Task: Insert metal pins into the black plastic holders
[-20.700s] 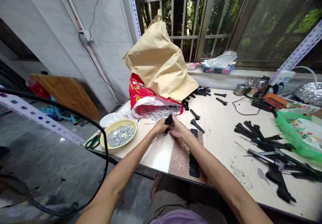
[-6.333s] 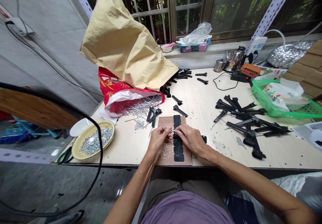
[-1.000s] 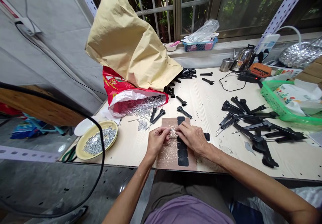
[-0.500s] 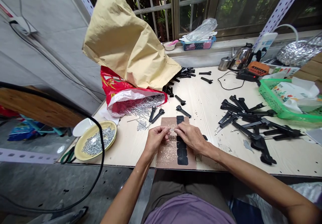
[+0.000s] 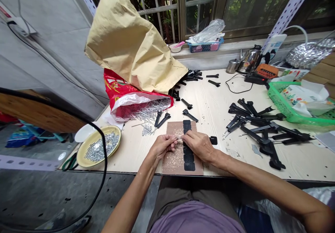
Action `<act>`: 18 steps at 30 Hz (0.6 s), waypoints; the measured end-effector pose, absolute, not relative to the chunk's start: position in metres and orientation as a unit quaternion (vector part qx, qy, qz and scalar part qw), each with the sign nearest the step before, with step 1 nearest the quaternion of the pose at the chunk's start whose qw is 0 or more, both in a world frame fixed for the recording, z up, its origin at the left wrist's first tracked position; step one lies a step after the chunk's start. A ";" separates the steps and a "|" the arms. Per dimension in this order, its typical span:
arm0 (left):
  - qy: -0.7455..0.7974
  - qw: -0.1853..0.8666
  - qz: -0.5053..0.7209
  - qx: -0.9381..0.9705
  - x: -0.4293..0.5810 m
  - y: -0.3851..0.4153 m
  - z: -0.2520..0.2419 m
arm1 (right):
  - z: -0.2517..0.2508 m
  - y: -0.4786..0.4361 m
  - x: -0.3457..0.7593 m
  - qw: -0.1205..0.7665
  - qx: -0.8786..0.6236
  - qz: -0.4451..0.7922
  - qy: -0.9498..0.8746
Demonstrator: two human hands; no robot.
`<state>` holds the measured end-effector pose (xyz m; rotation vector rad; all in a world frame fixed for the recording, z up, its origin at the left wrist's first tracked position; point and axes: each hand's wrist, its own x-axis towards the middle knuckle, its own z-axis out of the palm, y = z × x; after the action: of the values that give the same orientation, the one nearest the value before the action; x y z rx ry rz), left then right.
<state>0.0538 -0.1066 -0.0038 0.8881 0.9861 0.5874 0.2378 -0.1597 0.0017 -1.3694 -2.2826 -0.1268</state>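
Observation:
Both hands meet over a brown board (image 5: 175,158) at the table's front edge. My left hand (image 5: 163,145) is closed in a pinch, and my right hand (image 5: 199,145) pinches too; between their fingertips is a thin metal pin (image 5: 180,139). A row of black pads (image 5: 188,158) lies on the board under my right hand. Two black plastic handles (image 5: 160,119) lie just beyond the board, beside loose metal pins (image 5: 146,116) spilling from a red bag (image 5: 123,93).
A yellow dish of small metal bits (image 5: 98,148) and green scissors (image 5: 67,162) sit at the left. A big brown paper bag (image 5: 131,44) stands behind. A pile of black parts (image 5: 261,128), a green basket (image 5: 295,110) and a kettle (image 5: 248,60) are at the right.
The hands have stayed pinched together over the board, shifting slightly toward me. One black pad beside my right wrist shows more fully now.

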 end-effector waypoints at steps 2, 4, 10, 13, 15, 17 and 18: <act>0.447 0.751 0.278 0.398 0.056 -0.107 -0.005 | 0.000 -0.160 0.237 0.241 -0.515 -0.052 -0.821; 0.448 0.742 0.290 0.407 0.058 -0.108 -0.005 | 0.000 -0.159 0.237 0.240 -0.529 -0.051 -0.812; 0.453 0.712 0.307 0.440 0.061 -0.110 0.001 | 0.005 -0.157 0.240 0.267 -0.544 0.092 -0.790; 0.456 0.716 0.300 0.436 0.060 -0.109 0.001 | 0.005 -0.156 0.245 0.280 -0.518 0.129 -0.798; 0.460 0.715 0.294 0.436 0.060 -0.108 0.000 | 0.003 -0.157 0.247 0.281 -0.514 0.137 -0.799; 0.463 0.712 0.289 0.442 0.059 -0.108 0.000 | 0.002 -0.158 0.247 0.283 -0.521 0.152 -0.791; 0.465 0.710 0.286 0.445 0.060 -0.107 0.000 | 0.001 -0.158 0.247 0.284 -0.526 0.159 -0.786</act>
<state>0.0595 -0.1075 -0.0001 0.9878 1.0312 0.6346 0.2471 -0.1582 0.0010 -1.4063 -2.1026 0.4264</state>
